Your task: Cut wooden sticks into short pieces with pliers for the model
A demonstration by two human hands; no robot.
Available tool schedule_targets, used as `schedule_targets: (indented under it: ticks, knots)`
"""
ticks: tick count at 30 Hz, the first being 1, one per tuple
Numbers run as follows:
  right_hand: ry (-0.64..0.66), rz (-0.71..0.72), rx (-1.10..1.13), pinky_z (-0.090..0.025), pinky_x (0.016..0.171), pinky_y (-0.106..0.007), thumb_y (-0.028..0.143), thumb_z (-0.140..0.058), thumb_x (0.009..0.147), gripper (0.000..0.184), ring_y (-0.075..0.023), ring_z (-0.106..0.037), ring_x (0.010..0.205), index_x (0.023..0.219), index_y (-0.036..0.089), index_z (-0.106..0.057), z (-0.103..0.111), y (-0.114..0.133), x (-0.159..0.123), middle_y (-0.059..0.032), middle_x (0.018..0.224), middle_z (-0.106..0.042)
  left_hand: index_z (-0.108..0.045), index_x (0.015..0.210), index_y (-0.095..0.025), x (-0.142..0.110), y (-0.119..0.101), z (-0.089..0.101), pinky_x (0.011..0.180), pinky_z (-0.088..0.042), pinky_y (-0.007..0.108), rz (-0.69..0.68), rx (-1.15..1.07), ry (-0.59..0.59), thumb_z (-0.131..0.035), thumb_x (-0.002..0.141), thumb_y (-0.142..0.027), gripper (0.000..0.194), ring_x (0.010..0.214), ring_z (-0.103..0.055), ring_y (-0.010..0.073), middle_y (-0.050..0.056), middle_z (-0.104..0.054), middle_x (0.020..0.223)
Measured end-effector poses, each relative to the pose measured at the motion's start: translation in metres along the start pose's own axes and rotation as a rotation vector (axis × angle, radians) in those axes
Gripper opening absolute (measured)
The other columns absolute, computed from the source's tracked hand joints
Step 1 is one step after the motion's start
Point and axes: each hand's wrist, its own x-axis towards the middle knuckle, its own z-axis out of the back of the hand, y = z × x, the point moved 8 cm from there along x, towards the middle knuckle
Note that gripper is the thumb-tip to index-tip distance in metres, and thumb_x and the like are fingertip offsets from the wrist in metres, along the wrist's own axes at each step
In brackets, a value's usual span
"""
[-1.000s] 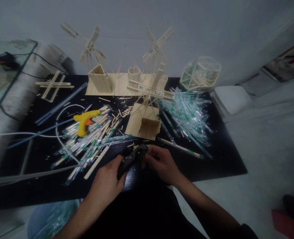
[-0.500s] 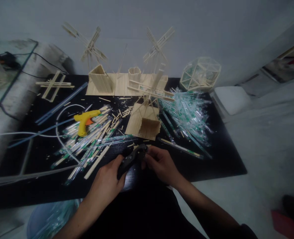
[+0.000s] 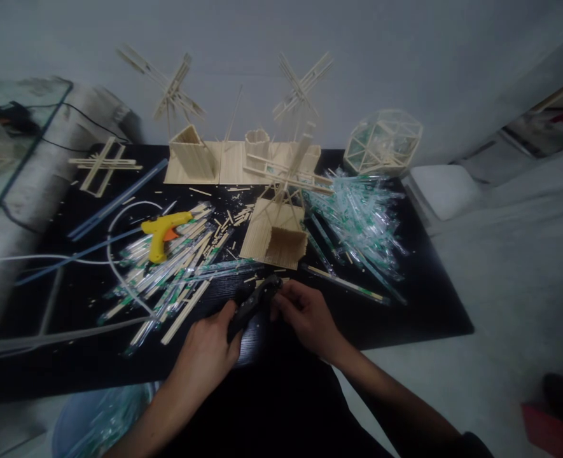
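My left hand (image 3: pixel 213 340) is wrapped around a black pliers-like hand tool (image 3: pixel 250 310), whose head points up and away to the right. Close beside that head, my right hand (image 3: pixel 310 316) has its thumb and fingers pinched together; anything between them is too dark and small to make out. Just beyond both hands sits a windmill model (image 3: pixel 274 248) of thin wooden sticks, with an open box and crossed blades on a flat base. Short stick pieces (image 3: pixel 251 278) lie near the tool's tip.
Left on the black table (image 3: pixel 381 327) lies a yellow glue gun (image 3: pixel 158 236) with a white cord, over wrapped sticks (image 3: pixel 176 283). Clear wrappers (image 3: pixel 362 216) pile up at right. Stick models (image 3: pixel 193 152) and a faceted frame (image 3: pixel 383 143) stand behind. A bin (image 3: pixel 78 416) is below left.
Both hands stay almost in place. The black tool has tilted slightly, and my right hand has shifted a little; the things on the table have not moved.
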Motion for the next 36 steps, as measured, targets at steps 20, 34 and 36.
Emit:
schedule_targets:
  ticks: [20, 34, 36]
  knots:
    - [0.012, -0.053, -0.007, -0.042, 0.062, -0.024, 0.027, -0.059, 0.093, 0.023, -0.011, -0.054, 0.058, 0.071, 0.019, -0.061, -0.003, -0.007, 0.002, 0.0015, 0.065, -0.064, -0.059, 0.104, -0.018, 0.001, 0.006, -0.006, 0.07, -0.05, 0.034, 0.076, -0.013, 0.13, -0.047, 0.092, -0.019, 0.017, 0.077, -0.075, 0.0267, 0.009, -0.075, 0.083]
    - [0.012, -0.075, 0.028, -0.041, 0.061, -0.024, 0.03, -0.061, 0.093, 0.023, -0.0117, -0.054, 0.059, 0.074, 0.019, -0.062, -0.003, -0.006, 0.001, 0.0011, 0.066, -0.064, -0.061, 0.096, -0.019, 0.0, 0.012, -0.003, 0.068, -0.048, 0.035, 0.106, -0.258, 0.097, -0.045, 0.09, -0.028, 0.02, 0.069, -0.069, 0.0244, 0.006, -0.07, 0.075]
    - [0.022, -0.097, 0.05, -0.038, 0.057, -0.024, 0.034, -0.061, 0.094, 0.025, -0.0105, -0.05, 0.056, 0.075, 0.018, -0.063, -0.003, -0.006, 0.0, 0.0011, 0.066, -0.064, -0.06, 0.087, -0.02, -0.001, 0.021, 0.001, 0.061, -0.047, 0.031, 0.169, -0.477, 0.071, -0.05, 0.09, -0.039, 0.021, 0.062, -0.063, 0.0197, 0.002, -0.064, 0.069]
